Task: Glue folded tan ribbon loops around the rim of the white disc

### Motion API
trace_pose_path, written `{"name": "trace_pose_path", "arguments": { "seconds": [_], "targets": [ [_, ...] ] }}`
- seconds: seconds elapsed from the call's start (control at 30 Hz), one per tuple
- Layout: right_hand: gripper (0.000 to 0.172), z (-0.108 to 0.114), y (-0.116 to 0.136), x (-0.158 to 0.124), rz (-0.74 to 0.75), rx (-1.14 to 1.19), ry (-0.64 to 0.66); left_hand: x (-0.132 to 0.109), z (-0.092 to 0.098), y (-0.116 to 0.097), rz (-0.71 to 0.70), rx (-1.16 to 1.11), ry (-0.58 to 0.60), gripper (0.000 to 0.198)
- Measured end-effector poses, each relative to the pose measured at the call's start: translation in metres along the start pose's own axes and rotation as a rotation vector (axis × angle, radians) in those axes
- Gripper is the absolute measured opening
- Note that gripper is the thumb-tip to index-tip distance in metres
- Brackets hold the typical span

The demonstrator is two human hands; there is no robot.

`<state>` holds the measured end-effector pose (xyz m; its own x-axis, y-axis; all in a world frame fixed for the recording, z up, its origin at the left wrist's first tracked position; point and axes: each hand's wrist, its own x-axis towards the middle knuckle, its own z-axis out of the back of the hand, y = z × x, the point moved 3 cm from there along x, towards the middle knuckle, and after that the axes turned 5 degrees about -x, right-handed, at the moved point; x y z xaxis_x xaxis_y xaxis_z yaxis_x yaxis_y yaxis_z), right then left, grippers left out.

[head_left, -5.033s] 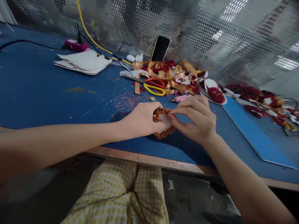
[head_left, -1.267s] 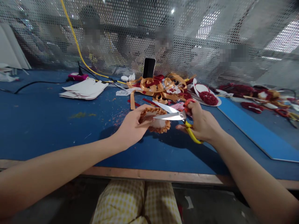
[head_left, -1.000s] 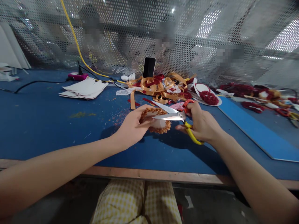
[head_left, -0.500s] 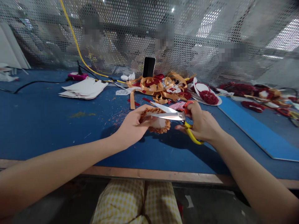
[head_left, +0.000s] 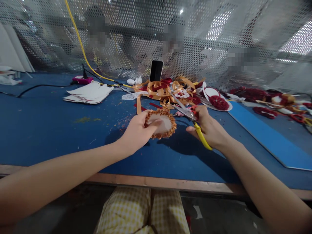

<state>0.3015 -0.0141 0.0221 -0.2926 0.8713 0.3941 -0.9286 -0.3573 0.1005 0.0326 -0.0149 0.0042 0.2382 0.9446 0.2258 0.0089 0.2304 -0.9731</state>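
My left hand (head_left: 140,131) pinches a round rosette (head_left: 167,125) by its left side, thumb across its pale flat back. Ruffled brown-orange ribbon edges the disc all round. My right hand (head_left: 211,126) holds a pair of scissors (head_left: 186,112) by the red and yellow handles. The blades point up and left, a little apart from the rosette. Behind the scissors lies a pink thing (head_left: 179,113), mostly hidden. Both hands are above the blue table (head_left: 117,159).
A tangle of orange ribbon (head_left: 158,87) lies at the back, before an upright phone (head_left: 156,71). White cards (head_left: 89,92) are stacked left. Dark red rosettes (head_left: 218,102) sit right, near a blue board (head_left: 263,136). A perforated metal screen (head_left: 136,39) closes off the back.
The scissors have swung from pointing left across the rosette to pointing up and away from it. The rosette's back now shows more fully, tilted towards me.
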Motion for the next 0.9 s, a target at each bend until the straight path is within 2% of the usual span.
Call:
{"name": "trace_pose_path", "arguments": {
  "seconds": [0.2, 0.43, 0.67, 0.9],
  "targets": [
    [0.060, 0.001, -0.006, 0.001, 0.012, 0.039, 0.031, 0.002, 0.003, 0.008, 0.030, -0.130, -0.092, 0.021],
    [0.065, 0.001, -0.001, 0.001, 0.030, 0.013, 0.051, 0.000, -0.005, 0.001, 0.076, -0.389, -0.027, 0.016],
    [0.059, -0.002, 0.005, 0.000, 0.096, -0.001, 0.016, -0.003, -0.009, -0.003, 0.108, -0.403, 0.001, 0.015],
    [0.055, -0.002, 0.008, 0.001, 0.093, 0.002, 0.047, -0.004, -0.009, -0.004, 0.110, -0.382, 0.024, 0.018]
  ]
}}
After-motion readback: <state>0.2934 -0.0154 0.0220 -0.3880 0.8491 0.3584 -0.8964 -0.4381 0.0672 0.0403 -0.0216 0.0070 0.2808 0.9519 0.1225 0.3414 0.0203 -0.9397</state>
